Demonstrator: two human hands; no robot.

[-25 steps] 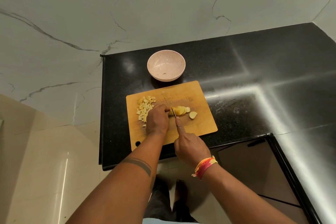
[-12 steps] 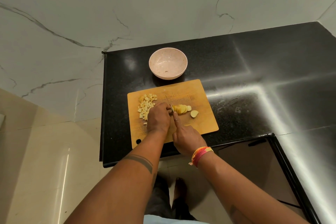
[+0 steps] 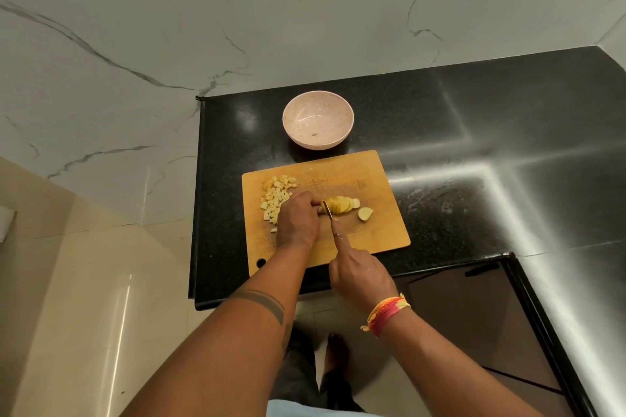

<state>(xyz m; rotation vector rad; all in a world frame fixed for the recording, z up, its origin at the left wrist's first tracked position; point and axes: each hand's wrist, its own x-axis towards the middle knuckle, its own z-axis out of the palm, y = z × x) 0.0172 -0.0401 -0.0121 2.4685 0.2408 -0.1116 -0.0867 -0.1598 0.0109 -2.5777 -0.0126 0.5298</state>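
So the person's got a potato [image 3: 340, 205] sitting around the middle of a wooden cutting board [image 3: 372, 237], and it's already fanned out into a row of thin rounds on its right side. The left hand [image 3: 298, 220] is curled over the uncut left end, fingers bent and pinning it down, so you can't really see how much potato is under there. The right hand [image 3: 359, 276] is wrapped round the knife [image 3: 327, 207] handle with the index finger stretched straight out along the top of the blade. The blade is standing edge-down right between the left fingertips and the rounds.

A loose end piece [image 3: 366, 213] lies just right of the row, not quite touching it. Over on the left of the board there's a pile of small cubes [image 3: 276, 196], partly tucked behind the left hand. A pale pink bowl [image 3: 318, 118] sits on the black counter [image 3: 474, 145] just past the board's far edge. Orange and pink wristband [image 3: 386, 313] on the right wrist.
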